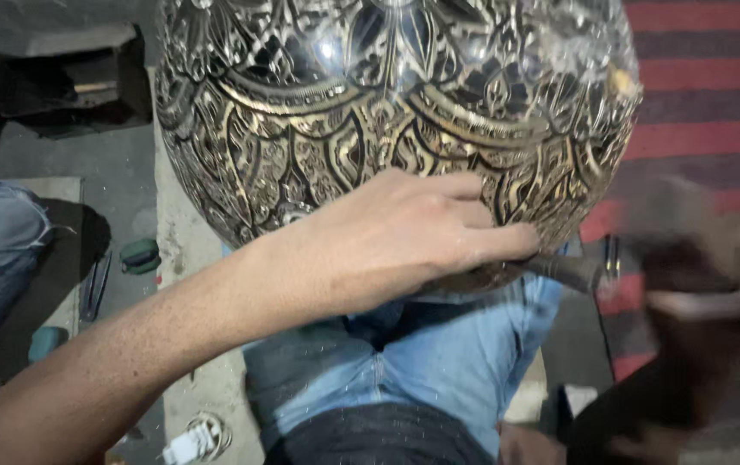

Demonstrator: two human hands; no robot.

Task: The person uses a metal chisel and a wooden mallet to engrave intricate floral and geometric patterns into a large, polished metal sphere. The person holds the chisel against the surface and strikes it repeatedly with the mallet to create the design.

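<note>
No packages, labels, signs, screens.

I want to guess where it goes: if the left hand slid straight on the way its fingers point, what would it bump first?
Probably the dark tool just past the fingertips of the left hand, which lies on the engraved bowl. Depth is unclear.

I have one view only, from the head camera, facing steeply down over the lap (404, 362). It sits very close: the engraved bowl (387, 112) fills the upper frame and is cut off at the top edge. Floor (68, 164) shows at left, a striped rug (706, 86) at right.
</note>
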